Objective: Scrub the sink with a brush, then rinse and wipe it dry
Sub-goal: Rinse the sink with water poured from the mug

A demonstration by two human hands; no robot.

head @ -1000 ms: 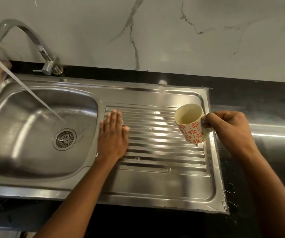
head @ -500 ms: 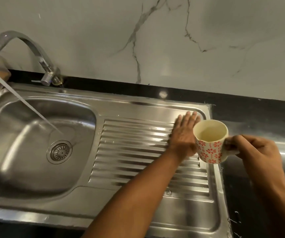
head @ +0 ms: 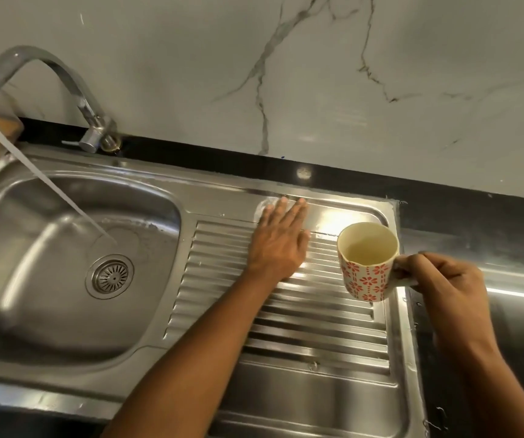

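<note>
I see the marble wall (head: 381, 74) at 12 o'clock, above the black bench (head: 475, 213). The steel sink (head: 216, 197) fills the frame: basin (head: 33, 295) at 9 o'clock, ribbed drainboard (head: 286, 336) at centre. The tap (head: 49, 67) at 10 o'clock is running; its stream (head: 49, 184) lands in the basin just above the drain strainer (head: 109, 275). My left hand (head: 278, 245) lies flat, fingers spread wide, palm down on the top of the drainboard, holding nothing. My right hand (head: 444, 282) at 3 o'clock is closed on the handle of a mug (head: 366, 262), cream with red flowers, upright above the drainboard's right edge. No brush visible.
</note>
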